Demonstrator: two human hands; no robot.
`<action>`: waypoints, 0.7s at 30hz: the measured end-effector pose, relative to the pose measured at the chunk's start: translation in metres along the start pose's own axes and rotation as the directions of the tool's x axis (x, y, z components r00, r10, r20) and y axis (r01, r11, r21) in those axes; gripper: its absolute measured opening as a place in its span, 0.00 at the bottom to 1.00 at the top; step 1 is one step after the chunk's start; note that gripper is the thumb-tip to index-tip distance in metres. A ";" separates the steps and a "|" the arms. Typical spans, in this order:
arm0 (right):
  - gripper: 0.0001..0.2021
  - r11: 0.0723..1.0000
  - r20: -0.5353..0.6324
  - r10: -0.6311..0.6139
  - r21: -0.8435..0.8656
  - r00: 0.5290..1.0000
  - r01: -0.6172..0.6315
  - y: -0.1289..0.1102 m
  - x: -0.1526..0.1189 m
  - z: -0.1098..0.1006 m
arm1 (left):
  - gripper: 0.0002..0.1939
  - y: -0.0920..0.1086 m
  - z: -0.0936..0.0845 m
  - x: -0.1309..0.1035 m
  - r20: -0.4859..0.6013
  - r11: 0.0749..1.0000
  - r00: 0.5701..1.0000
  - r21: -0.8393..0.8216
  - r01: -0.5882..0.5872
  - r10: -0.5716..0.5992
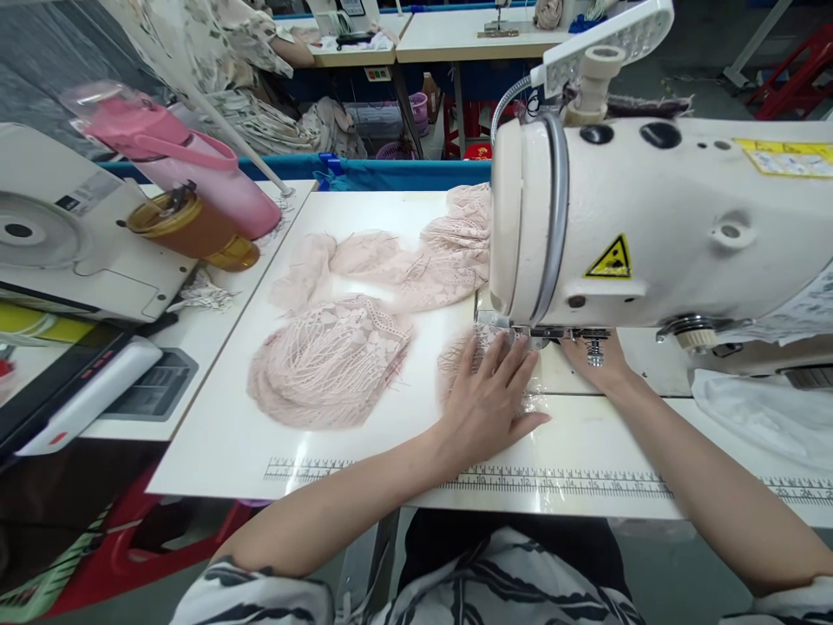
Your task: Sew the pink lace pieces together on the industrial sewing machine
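My left hand point(491, 391) lies flat with fingers spread on a small piece of pale pink lace point(450, 363), just in front of the sewing machine's point(651, 226) presser foot. Behind the needle area, my right hand point(595, 358) reaches under the machine head; its fingers are mostly hidden by the machine parts. Left of my left hand rests a folded heap of pink lace point(331, 365) with loose threads at its edge. A longer strip of gathered pink lace point(403, 269) curves across the tabletop and passes behind the machine head.
A ruler strip point(566, 482) runs along the table's front edge. At left stand a pink bottle point(201, 165), an amber cup point(195, 230) and another machine point(78, 226). White cloth point(768, 417) lies at right. Across the blue trough, a person in a floral garment point(214, 52) sits.
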State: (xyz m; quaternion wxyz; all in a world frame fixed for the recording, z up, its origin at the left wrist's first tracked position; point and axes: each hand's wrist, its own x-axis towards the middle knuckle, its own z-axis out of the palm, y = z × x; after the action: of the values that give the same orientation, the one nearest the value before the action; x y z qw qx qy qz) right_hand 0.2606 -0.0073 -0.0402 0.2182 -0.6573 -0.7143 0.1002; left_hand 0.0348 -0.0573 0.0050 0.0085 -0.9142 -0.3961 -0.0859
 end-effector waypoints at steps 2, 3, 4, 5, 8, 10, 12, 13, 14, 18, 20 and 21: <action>0.14 1.000 0.021 0.005 0.001 1.000 -0.005 -0.001 -0.001 0.001 | 0.37 0.000 0.001 0.000 -0.005 1.000 1.000 0.000 0.000 0.000; 0.14 1.000 0.031 0.005 0.003 1.000 -0.005 -0.002 -0.001 0.001 | 0.37 0.000 0.001 -0.001 -0.008 1.000 1.000 0.000 -0.001 0.001; 0.14 1.000 0.039 0.003 0.005 0.999 -0.003 -0.002 -0.002 0.002 | 0.38 0.000 0.002 -0.001 -0.011 1.000 1.000 0.000 -0.001 0.001; 0.14 1.000 0.047 0.001 0.008 0.999 -0.001 -0.003 -0.002 0.002 | 0.38 0.000 0.002 -0.001 -0.013 1.000 1.000 0.001 -0.001 0.001; 0.14 1.000 0.056 -0.006 0.015 0.998 0.005 -0.004 -0.001 0.002 | 0.38 0.000 0.002 -0.001 -0.013 1.000 1.000 0.007 -0.004 0.004; 0.15 1.000 0.052 -0.008 0.016 0.999 0.007 -0.004 0.000 0.002 | 0.38 0.000 0.002 -0.001 -0.012 1.000 1.000 0.010 -0.007 0.007; 0.15 1.000 0.048 -0.011 0.014 0.999 0.011 -0.004 0.001 0.003 | 0.38 0.000 0.002 -0.001 -0.015 1.000 1.000 0.011 -0.008 0.008; 0.15 1.000 0.047 -0.014 0.012 0.999 0.013 -0.004 0.001 0.003 | 0.38 0.000 0.002 -0.001 -0.018 1.000 1.000 0.011 -0.007 0.008; 0.15 1.000 0.047 -0.015 0.009 0.999 0.015 -0.004 0.000 0.003 | 0.38 0.000 0.002 -0.001 -0.022 1.000 1.000 0.011 -0.008 0.008; 0.15 1.000 0.036 -0.010 -0.013 0.999 0.011 -0.002 -0.001 0.004 | 0.38 -0.001 0.003 -0.001 -0.032 1.000 0.999 0.006 -0.005 0.005; 0.15 1.000 0.024 -0.008 -0.027 1.000 0.009 -0.002 0.000 0.004 | 0.38 -0.001 0.003 -0.001 -0.029 1.000 1.000 0.002 -0.003 0.003; 0.15 0.999 0.016 -0.010 -0.035 1.000 0.010 -0.002 0.000 0.004 | 0.38 -0.001 0.003 -0.001 -0.026 1.000 1.000 0.000 -0.002 0.002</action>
State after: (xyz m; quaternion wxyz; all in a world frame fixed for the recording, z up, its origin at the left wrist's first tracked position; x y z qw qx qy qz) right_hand 0.2572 -0.0069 -0.0429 0.2015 -0.6566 -0.7210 0.0918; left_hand 0.0342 -0.0567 0.0020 0.0138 -0.9133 -0.3952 -0.0975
